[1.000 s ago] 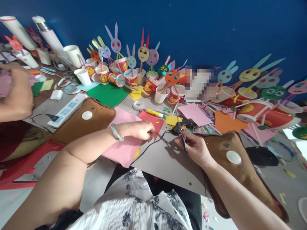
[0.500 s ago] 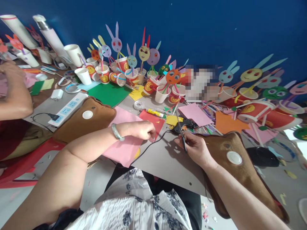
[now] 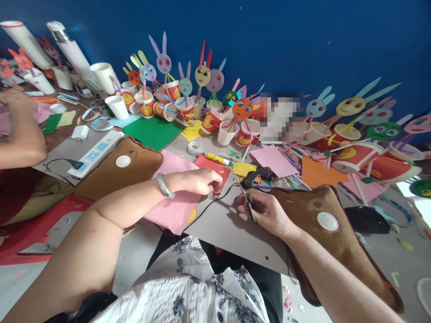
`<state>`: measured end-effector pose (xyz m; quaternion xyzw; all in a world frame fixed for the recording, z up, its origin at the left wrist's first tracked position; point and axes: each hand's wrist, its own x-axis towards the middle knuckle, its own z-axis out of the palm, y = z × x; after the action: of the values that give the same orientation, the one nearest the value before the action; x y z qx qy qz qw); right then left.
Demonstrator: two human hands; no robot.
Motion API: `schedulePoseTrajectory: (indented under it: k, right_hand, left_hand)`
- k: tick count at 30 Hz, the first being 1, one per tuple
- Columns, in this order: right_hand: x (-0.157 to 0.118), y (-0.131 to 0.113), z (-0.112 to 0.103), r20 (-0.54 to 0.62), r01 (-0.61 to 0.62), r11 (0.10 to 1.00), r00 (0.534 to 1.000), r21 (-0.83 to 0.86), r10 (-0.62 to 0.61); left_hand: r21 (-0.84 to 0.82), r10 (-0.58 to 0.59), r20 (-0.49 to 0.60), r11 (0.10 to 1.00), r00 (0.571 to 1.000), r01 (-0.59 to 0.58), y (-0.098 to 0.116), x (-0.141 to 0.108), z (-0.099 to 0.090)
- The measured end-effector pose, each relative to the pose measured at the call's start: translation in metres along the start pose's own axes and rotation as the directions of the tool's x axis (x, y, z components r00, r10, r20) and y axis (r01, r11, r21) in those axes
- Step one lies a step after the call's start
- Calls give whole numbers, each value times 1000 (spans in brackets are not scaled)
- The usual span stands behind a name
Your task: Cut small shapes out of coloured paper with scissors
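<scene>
My left hand is closed, its fingertips bent down at the edge of a red paper sheet. What the fingers pinch, if anything, is too small to make out. Under that wrist lies a pink paper sheet. My right hand grips a slim tool with a black handle and thin metal tip, pointing up and left toward my left hand. Just beyond it rests a black glue gun, its cord curving across the table between my hands.
Rabbit-faced paper cups line the blue wall. Brown cushions lie left and right. A white power strip, a yellow glue stick, a tape roll and paper scraps surround the work area. Another person's arm is at far left.
My right hand has moved slightly left and down, and the tool now tilts toward my left hand. My left hand has shifted slightly right, fingers still bent.
</scene>
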<state>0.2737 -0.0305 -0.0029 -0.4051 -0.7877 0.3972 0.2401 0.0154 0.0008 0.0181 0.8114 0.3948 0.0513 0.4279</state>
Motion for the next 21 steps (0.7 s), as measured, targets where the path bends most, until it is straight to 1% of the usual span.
schedulePoseTrajectory:
  k: [3, 5, 7, 10, 15, 21]
  right_hand:
    - [0, 7, 2, 9, 101, 990, 995, -102, -101]
    - [1, 10, 2, 27, 170, 974, 985, -148, -168]
    - [1, 11, 2, 50, 207, 965, 978, -162, -201]
    - [1, 10, 1, 82, 222, 963, 974, -151, -212]
    - [0, 10, 1, 100, 247, 960, 967, -129, -235]
    - [1, 12, 1, 116, 247, 960, 966, -134, -232]
  left_hand:
    - [-27, 12, 51, 1000, 999, -11, -1, 0, 1]
    - [-25, 3, 60, 1000, 998, -2, 0, 0, 1]
    - [-18, -2, 52, 1000, 999, 3, 3, -1, 0]
    - [-16, 14, 33, 1000, 999, -14, 5, -2, 0]
    - [-13, 28, 4, 1000, 1000, -28, 2, 1, 3]
    - [-49, 63, 26, 997, 998, -62, 3, 1, 5]
